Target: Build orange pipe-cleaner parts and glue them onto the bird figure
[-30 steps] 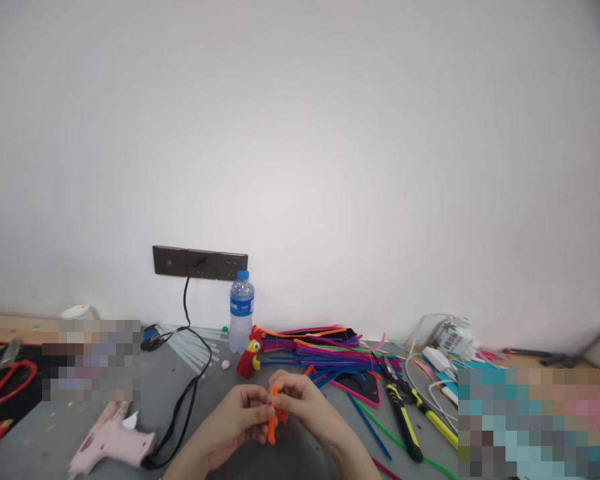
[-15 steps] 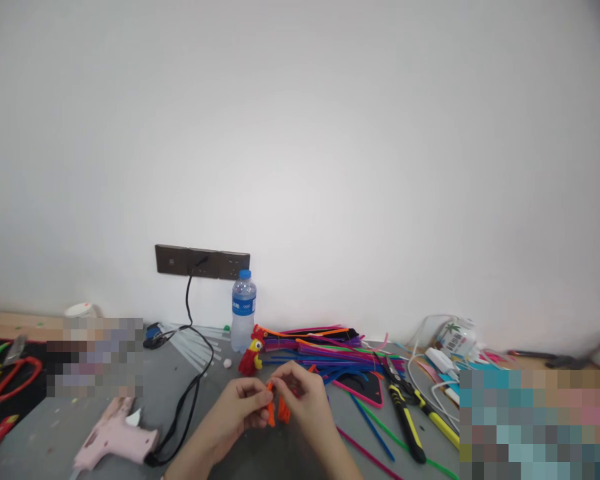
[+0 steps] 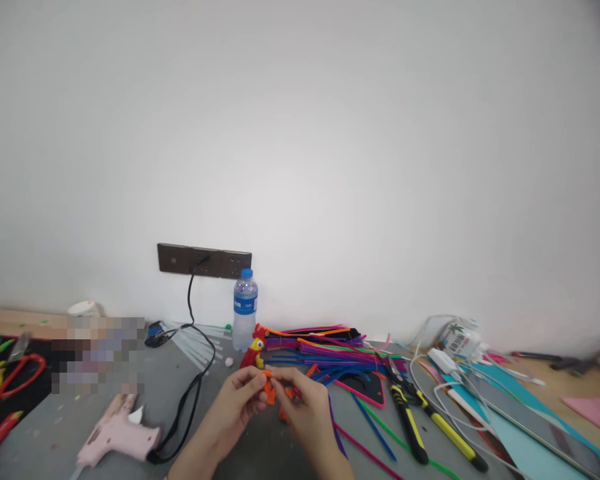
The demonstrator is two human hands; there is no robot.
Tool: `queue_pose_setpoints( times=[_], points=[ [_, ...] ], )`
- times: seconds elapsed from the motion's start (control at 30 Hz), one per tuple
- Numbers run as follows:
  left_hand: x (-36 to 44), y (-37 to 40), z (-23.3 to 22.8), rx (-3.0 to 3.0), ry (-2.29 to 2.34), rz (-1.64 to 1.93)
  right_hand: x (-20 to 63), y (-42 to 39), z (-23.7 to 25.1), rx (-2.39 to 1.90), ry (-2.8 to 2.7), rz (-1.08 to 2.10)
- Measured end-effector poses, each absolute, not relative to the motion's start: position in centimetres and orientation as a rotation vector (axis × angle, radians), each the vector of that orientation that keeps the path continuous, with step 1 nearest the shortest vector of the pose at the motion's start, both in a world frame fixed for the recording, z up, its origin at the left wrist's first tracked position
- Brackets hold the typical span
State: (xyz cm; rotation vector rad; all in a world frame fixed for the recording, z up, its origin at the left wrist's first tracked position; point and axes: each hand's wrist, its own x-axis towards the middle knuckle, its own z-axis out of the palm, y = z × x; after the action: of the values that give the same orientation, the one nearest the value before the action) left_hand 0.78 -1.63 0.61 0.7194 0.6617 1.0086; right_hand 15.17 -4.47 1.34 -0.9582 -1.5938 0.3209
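Both hands meet low over the grey worktop (image 3: 55, 433), close to the person. The left hand (image 3: 237, 403) pinches one end of an orange pipe cleaner (image 3: 270, 393) between thumb and fingers (image 3: 254, 381), and the right hand (image 3: 303, 407) grasps the other part of it, its fingers curled over the orange piece so that only short bits show between and under them. The pipe cleaner is held just above the worktop, between the two hands, bent into a small shape whose form is too hidden to tell. Just behind the hands stands a small red and yellow bird figure (image 3: 253, 352), and behind that a water bottle (image 3: 245, 310) with a blue cap stands upright near the wall. To the right of the bird lies a heap of pipe cleaners (image 3: 325, 350) in many colours. Further right lie yellow-handled pliers (image 3: 405, 417) and white cables (image 3: 430, 373). On the left, a pink glue gun (image 3: 117, 437) lies on its side, and its black cord (image 3: 193, 380) runs up to a dark socket strip (image 3: 204, 261) on the wall. Red-handled scissors (image 3: 17, 370) lie at the far left.
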Motion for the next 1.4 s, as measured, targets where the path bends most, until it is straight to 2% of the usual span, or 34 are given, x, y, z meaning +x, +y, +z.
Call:
queue_pose_setpoints(
  times=[0.7, 1.13, 1.4],
  points=[
    [0.81, -1.72, 1.20, 0.616, 0.684, 1.101, 14.53, -4.36, 1.27, -0.960, -1.567, 0.314],
    [0.98, -1.54, 0.76, 0.649, 0.716, 1.110, 15.03, -4.25, 1.37, -0.895, -1.761, 0.149],
    [0.94, -1.36, 0.61, 0.648, 0.727, 1.100, 15.35, -4.20, 1.26, -0.899, -1.792, 0.195]
  ],
)
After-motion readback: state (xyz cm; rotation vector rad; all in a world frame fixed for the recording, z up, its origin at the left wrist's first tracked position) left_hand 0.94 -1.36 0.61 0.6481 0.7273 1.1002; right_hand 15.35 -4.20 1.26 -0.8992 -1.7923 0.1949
